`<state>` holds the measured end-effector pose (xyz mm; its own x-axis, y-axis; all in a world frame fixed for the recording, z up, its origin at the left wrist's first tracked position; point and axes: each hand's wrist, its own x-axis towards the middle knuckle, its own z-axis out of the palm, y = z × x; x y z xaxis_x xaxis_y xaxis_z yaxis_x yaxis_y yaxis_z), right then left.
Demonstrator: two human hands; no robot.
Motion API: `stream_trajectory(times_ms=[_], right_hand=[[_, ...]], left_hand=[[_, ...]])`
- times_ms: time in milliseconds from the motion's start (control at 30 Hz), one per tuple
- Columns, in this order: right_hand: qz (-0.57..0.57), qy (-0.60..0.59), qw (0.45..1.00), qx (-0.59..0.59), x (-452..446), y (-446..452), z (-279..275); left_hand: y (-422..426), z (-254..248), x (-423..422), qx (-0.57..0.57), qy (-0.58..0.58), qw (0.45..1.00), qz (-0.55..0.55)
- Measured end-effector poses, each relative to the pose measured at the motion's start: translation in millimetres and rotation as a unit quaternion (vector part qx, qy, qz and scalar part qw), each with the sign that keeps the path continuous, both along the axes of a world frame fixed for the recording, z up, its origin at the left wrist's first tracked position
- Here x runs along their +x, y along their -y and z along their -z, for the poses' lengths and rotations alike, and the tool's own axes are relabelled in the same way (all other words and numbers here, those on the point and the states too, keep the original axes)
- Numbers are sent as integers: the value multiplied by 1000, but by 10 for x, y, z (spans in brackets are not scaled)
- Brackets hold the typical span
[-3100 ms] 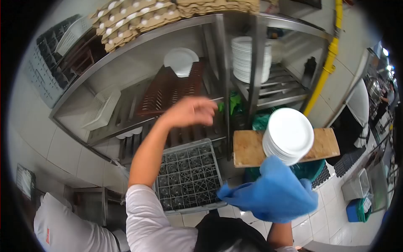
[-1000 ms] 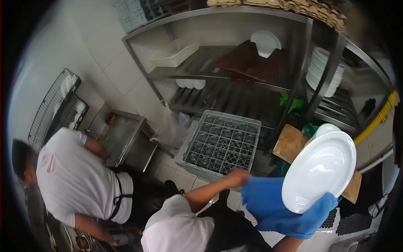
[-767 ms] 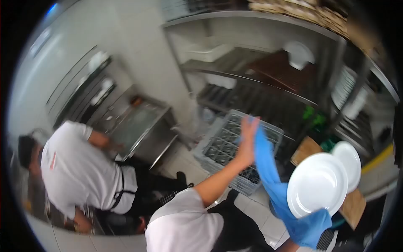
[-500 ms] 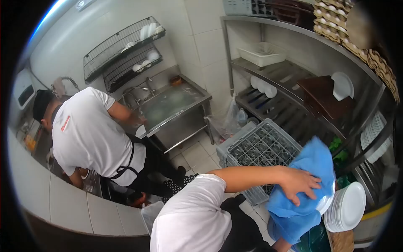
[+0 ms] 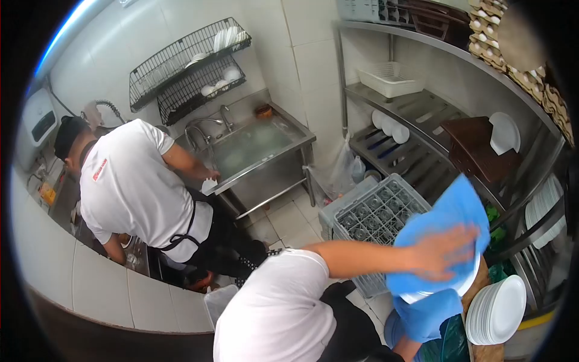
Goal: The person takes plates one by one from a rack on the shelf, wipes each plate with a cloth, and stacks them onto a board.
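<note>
A blue cloth (image 5: pixel 431 241) covers most of a white plate (image 5: pixel 467 283), whose rim shows along the lower and right sides. My left hand (image 5: pixel 443 253) lies flat on the cloth over the plate, fingers apart and blurred by motion. From below, my right hand (image 5: pixel 408 349) supports the plate through a hanging fold of the cloth; its fingers are hidden under the fabric. Just right of the plate stands a stack of white oval plates (image 5: pixel 497 311) on a wooden surface (image 5: pixel 487 352).
A grey rack of glasses (image 5: pixel 380 217) stands beyond my left arm. Metal shelving (image 5: pixel 422 114) rises at the right with trays and plates. A co-worker (image 5: pixel 136 181) in a white shirt stands between the sink (image 5: pixel 259 145) and the left counter, holding a white object.
My left hand has slid slightly right and up across the plate, pushing the cloth and uncovering more of the lower rim. The view has shifted a little.
</note>
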<state>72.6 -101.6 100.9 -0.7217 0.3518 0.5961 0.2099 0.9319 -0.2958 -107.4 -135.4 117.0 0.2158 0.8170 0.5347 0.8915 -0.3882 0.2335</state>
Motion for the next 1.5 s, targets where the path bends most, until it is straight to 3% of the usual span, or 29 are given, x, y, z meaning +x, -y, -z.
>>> stream_trajectory(times_ms=[67, 133, 167, 200, 300, 367, 467, 533, 567, 600, 633, 667, 733, 800, 833, 867, 933, 1033, 1067, 1100, 1133, 1200, 1233, 1267, 1300, 1333, 1367, 1467, 1500], right_hand=[[-5, 0, 1000, 5, -10, -18, -50], [-3, 3, 1000, 9, 44, -43, -87], [-3, 4, 1000, 8, 99, -64, -111], [-1, 5, 1000, 7, 186, -87, -124], [4, -2, 1000, 17, 366, -89, -238], [-20, -32, 998, 47, 298, -110, -386], [-29, -77, 991, 101, 183, -302, -452], [111, -29, 992, -47, 398, -409, -231], [141, -31, 988, -46, 506, -463, -218], [169, -108, 979, -21, 544, -507, -221], [195, -185, 963, 4, 549, -498, -194], [217, -192, 957, 4, 545, -432, -120], [336, -65, 939, 32, 478, -308, -6], [434, 34, 900, 16, 316, -273, 388], [326, -89, 941, 12, 442, -331, 448], [332, -87, 939, 12, 603, -400, 302], [73, -170, 982, -26, 858, -609, -126], [165, -135, 977, 34, 765, -709, -328], [168, -133, 976, 35, 622, -592, -322], [309, -139, 937, 87, 386, -437, -328], [444, -148, 873, 139, 258, -375, -299], [387, -127, 910, 78, 326, -320, 41], [323, -104, 941, 12, 390, -344, 180], [324, -101, 941, 8, 543, -368, 12], [226, -51, 973, 11, 759, -410, -329], [128, -5, 992, 16, 901, -456, -518], [134, -168, 976, 38, 836, -590, -200], [165, -151, 974, -23, 682, -572, -119], [222, -94, 970, 43, 559, -479, -31]], left_hand=[[-167, 380, 399, -39, 86, 988, 125], [80, 489, 305, -54, 90, 984, 146], [190, 435, 123, -16, -28, 996, 87], [270, 306, -76, 22, -148, 988, 33], [126, -657, -309, 7, -202, 979, 5], [-185, -1055, -89, -206, -204, 950, 112], [-655, -1083, -6, -315, -176, 908, 212], [-680, -1081, -277, -359, 83, 915, 164], [-519, -1022, -312, -356, 296, 879, 117], [-385, -906, -247, -344, 486, 802, 58], [-330, -610, -90, -266, 571, 777, 0], [-191, -254, 74, -181, 651, 735, -63], [-52, 200, 643, -42, 822, 556, -116], [94, 474, 720, -73, 825, 551, -97], [100, 572, 690, -91, 827, 548, -84], [104, 477, 488, -96, 827, 548, -82], [4, 87, -186, -352, 610, 710, 15], [-219, -208, -275, -391, 554, 731, 78], [-172, -288, 31, -259, 661, 704, -13], [-185, -305, 312, -115, 742, 653, -98], [-225, -132, 584, -112, 740, 658, -87], [-153, 247, 1031, 66, 847, 522, -72], [-164, 277, 856, 64, 847, 523, -71], [-100, 178, 513, -94, 791, 601, -61], [-34, 90, 185, -250, 709, 657, -48], [-77, 87, -115, -291, 644, 706, 49], [-64, -101, -212, -315, 588, 740, 88], [-102, -867, 339, -153, 849, 442, 246], [-95, -1217, 676, -73, 883, 353, 300]])
